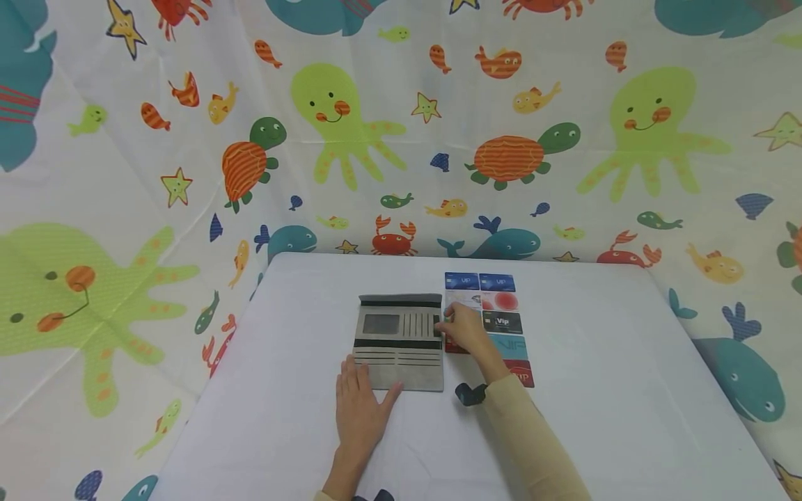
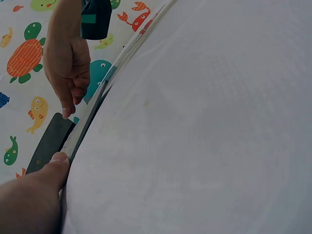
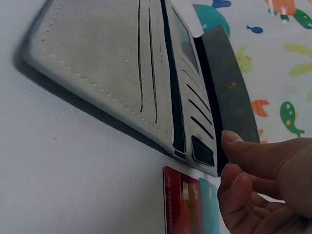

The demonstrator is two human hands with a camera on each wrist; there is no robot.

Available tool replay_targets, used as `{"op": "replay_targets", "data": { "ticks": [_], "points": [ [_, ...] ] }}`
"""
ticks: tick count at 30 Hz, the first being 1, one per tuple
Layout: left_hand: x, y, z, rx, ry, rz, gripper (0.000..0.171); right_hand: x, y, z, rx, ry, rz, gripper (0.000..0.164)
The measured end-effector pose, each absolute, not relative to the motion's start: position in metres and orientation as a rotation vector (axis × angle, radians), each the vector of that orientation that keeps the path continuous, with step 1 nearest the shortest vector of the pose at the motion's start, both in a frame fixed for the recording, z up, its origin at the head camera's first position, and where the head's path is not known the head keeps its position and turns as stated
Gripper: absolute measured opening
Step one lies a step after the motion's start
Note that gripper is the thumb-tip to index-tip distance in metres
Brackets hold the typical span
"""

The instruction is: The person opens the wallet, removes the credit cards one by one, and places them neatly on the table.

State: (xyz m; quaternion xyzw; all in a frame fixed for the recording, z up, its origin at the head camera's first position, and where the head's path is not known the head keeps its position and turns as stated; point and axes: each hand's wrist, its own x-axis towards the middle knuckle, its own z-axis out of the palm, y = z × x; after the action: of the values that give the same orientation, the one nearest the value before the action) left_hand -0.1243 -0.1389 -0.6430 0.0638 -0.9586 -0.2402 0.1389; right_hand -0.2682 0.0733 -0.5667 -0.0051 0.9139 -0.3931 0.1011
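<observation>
A grey wallet (image 1: 401,376) lies unfolded on the white table, with several card slots and a clear window (image 1: 381,324). My left hand (image 1: 360,410) rests on its lower left corner, fingers straight; in the left wrist view the thumb (image 2: 59,158) lies on the wallet's edge. My right hand (image 1: 465,328) is at the wallet's right edge, thumb and index finger beside a small dark rectangle (image 3: 202,151) at the outermost slot. Whether that is a card or a dark lining I cannot tell. In the right wrist view nothing shows between thumb and index finger.
Two columns of cards lie right of the wallet, among them blue VIP cards (image 1: 497,282), a black Vip card (image 1: 502,322), a teal card (image 1: 509,346) and red cards (image 3: 176,200). My right forearm crosses them. A sea-animal cloth (image 1: 388,104) hangs behind the table (image 1: 276,348).
</observation>
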Motion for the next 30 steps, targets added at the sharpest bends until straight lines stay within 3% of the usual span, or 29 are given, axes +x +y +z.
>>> {"op": "replay_targets", "data": {
  "ticks": [8,30],
  "points": [
    [-0.124,-0.139,-0.642,0.186,-2.777,-0.693,0.093,-0.274,0.063,-0.569,-0.014,2.695,-1.098,0.045],
    [-0.125,-0.139,-0.642,0.207,-2.788,-0.696,0.092,-0.283,0.059,-0.571,-0.020,2.700,-1.125,0.034]
  ]
}}
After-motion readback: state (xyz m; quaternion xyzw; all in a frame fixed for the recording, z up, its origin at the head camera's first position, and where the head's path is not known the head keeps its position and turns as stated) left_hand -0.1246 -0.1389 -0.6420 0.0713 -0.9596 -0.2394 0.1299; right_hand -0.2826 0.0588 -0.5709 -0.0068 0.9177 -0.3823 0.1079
